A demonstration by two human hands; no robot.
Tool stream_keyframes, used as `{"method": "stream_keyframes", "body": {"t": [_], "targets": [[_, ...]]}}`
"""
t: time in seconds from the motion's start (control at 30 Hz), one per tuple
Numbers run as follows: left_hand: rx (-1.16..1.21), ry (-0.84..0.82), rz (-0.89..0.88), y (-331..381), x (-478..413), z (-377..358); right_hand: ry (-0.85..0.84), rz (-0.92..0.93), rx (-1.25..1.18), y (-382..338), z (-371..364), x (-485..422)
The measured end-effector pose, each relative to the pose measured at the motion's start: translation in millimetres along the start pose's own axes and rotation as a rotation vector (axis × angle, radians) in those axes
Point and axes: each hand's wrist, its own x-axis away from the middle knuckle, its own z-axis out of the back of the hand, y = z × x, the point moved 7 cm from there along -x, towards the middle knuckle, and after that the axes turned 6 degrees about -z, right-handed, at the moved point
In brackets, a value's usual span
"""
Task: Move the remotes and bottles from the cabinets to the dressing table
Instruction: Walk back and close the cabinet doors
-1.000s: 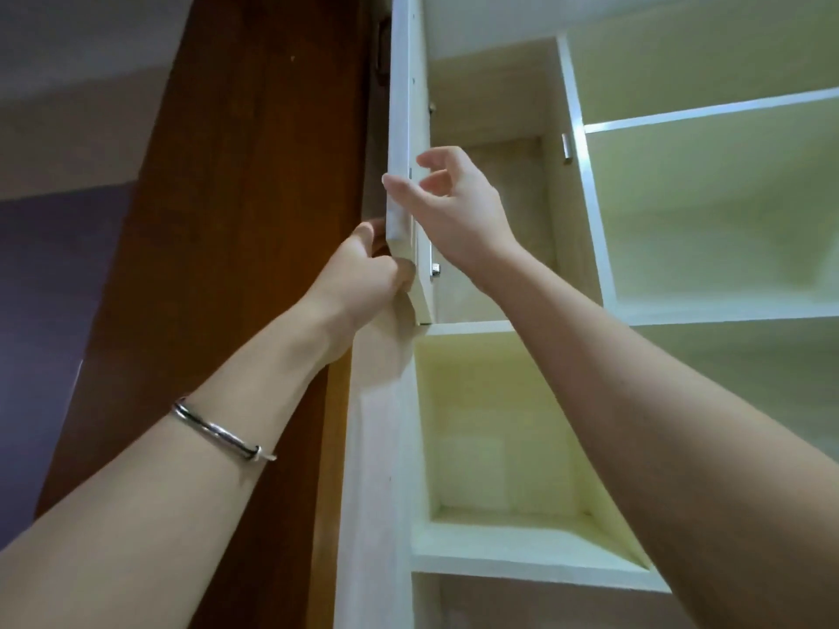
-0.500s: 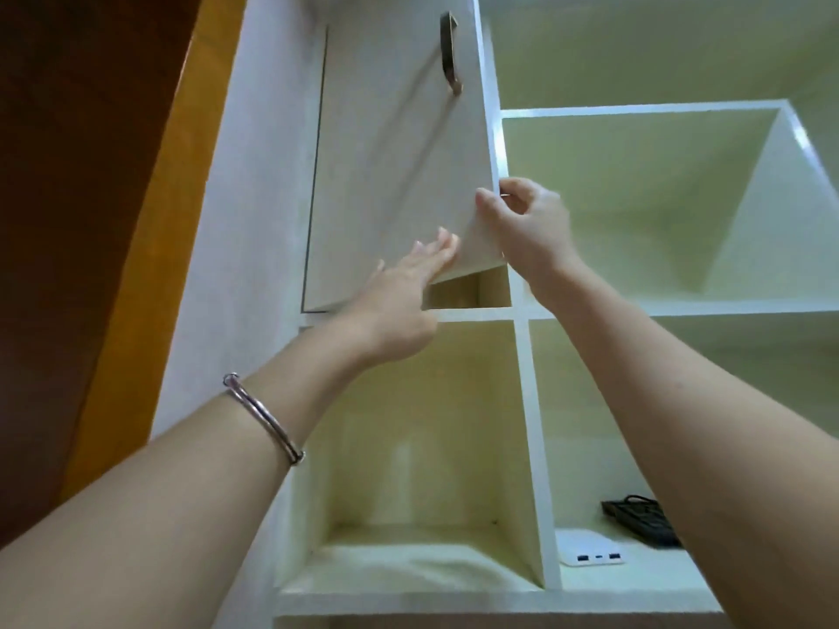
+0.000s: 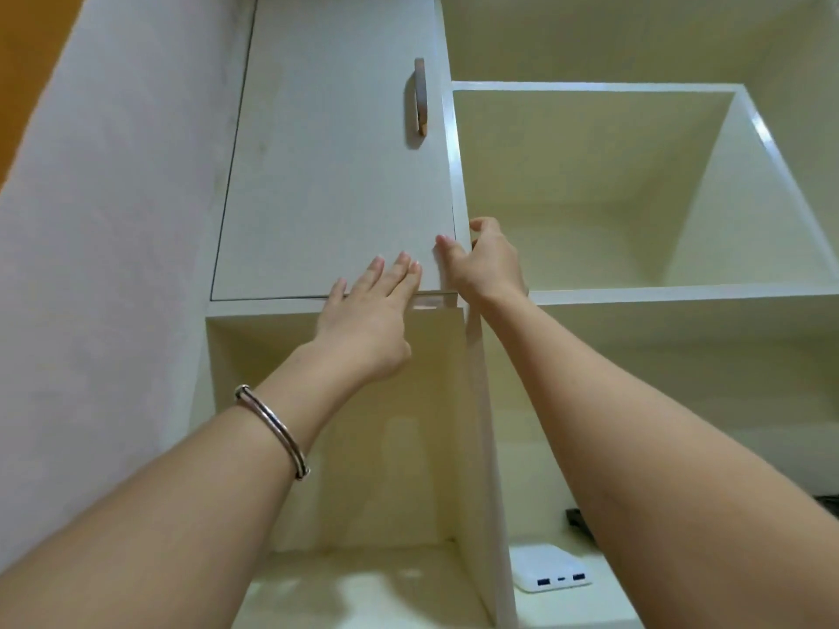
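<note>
The white cabinet door (image 3: 336, 174) with a metal handle (image 3: 420, 96) is shut against its frame. My left hand (image 3: 370, 320) lies flat on the door's lower edge, fingers spread. My right hand (image 3: 483, 265) rests at the door's lower right corner, its thumb on the door front and its fingers curled round the frame edge. No remote or bottle can be clearly made out; only a dark object (image 3: 579, 519) shows behind my right forearm on the lower right shelf.
Open cream cubbies surround the door: one below it (image 3: 363, 447), one to its right (image 3: 613, 197). A white power bank (image 3: 551, 569) lies on the lower right shelf. A white side panel (image 3: 113, 220) runs up the left.
The cabinet door has swung from wide open to shut. My left hand went from gripping its edge to pressing flat on its front. My view turned right.
</note>
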Motion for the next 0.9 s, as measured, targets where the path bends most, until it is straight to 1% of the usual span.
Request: {"method": "stream_keyframes", "body": {"t": [0.13, 0.3, 0.5, 0.57, 0.67, 0.73, 0.8, 0.87, 0.9], "targets": [[0.021, 0.017, -0.002, -2.1, -1.2, 0.8, -0.007, 0.008, -0.033, 0.2, -1.5, -1.4], [0.074, 0.054, -0.001, -0.2, 3.1, 3.5, -0.072, 0.011, -0.073, 4.0, 7.7, 10.9], [0.049, -0.039, 0.008, -4.8, 20.9, 2.4, -0.108, 0.007, 0.106, 1.8, 33.7, 37.9], [0.094, -0.066, 0.016, -5.7, 28.2, 2.7, -0.114, 0.006, 0.150, -2.6, 42.8, 49.6], [0.270, -0.066, 0.015, 0.3, 47.7, 1.3, -0.097, -0.016, 0.206, -2.8, 59.2, 70.9], [0.453, -0.022, 0.013, 13.1, 71.4, 0.4, -0.100, -0.049, 0.232, 5.0, 70.8, 94.3], [0.679, 0.011, 0.052, 26.9, 103.1, -6.5, -0.106, -0.076, 0.266, 17.2, 87.1, 126.9], [0.902, -0.022, 0.114, 43.7, 142.1, -21.1, -0.122, -0.109, 0.310, 34.4, 112.0, 170.0], [0.999, -0.067, 0.129, 54.6, 164.5, -31.6, -0.138, -0.139, 0.327, 45.9, 127.8, 194.8]]}}
